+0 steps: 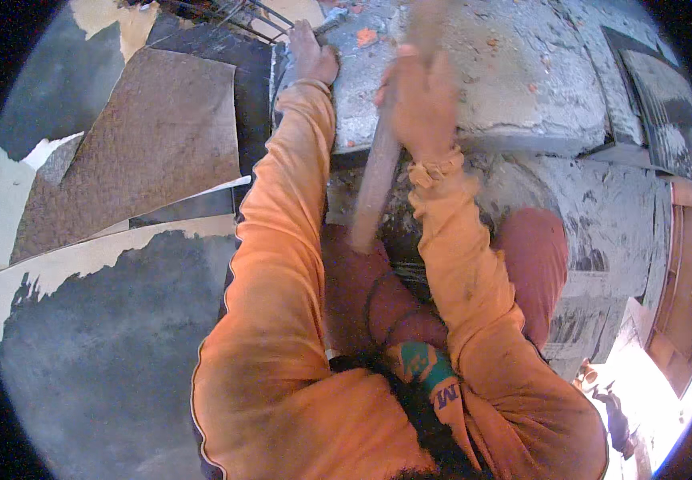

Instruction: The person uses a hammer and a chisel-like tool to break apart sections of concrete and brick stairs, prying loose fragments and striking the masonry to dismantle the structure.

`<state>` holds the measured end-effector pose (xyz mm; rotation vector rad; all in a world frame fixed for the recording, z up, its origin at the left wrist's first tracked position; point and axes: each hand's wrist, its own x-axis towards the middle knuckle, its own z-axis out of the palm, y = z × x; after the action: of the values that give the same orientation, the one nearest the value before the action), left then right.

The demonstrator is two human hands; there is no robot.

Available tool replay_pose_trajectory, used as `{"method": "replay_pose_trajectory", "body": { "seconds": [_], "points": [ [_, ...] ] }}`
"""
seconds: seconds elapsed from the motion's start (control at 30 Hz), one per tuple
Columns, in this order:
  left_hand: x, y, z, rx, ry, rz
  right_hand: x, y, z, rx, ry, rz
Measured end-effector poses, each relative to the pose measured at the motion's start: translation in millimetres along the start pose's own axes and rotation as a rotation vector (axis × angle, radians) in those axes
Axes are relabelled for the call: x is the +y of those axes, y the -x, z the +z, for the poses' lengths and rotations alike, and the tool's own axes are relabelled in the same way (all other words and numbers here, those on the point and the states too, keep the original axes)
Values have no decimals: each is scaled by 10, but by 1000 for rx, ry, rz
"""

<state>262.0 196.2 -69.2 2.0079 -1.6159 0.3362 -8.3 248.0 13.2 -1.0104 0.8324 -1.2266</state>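
My right hand (424, 100) is closed round a thick wooden handle (376, 180), smeared by motion. Its lower end hangs toward my knee, and the upper end is a brownish blur above the hand, so the tool's kind does not show. Farther left, my left hand (311, 58) is at the left edge of a rough grey concrete slab (514, 96), beside thin dark metal rods (270, 20). Its fingers look curled, but what they hold, if anything, is hidden. Orange-red chips (367, 37) and grit lie on the slab near both hands.
Torn brown sheeting (146, 136) and a worn dark grey surface (114, 344) lie to my left. A dark-framed panel (666, 104) is at the far right, with reddish-brown boards (686, 272) below it. My bent knees (534, 264) are close under the slab's front edge.
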Motion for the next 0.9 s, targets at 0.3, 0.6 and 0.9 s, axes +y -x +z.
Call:
{"method": "replay_pose_trajectory", "body": {
  "seconds": [0.3, 0.6, 0.9],
  "points": [
    [17, -75, -62, 10, 81, -132, 87, -421, 57, -317, 230, 101],
    [-136, 99, 4, 11, 48, -57, 516, -342, 213, -177, 538, 16],
    [251, -50, -76, 6, 38, -96, 319, -252, 287, 72, 201, -145]
  ]
}}
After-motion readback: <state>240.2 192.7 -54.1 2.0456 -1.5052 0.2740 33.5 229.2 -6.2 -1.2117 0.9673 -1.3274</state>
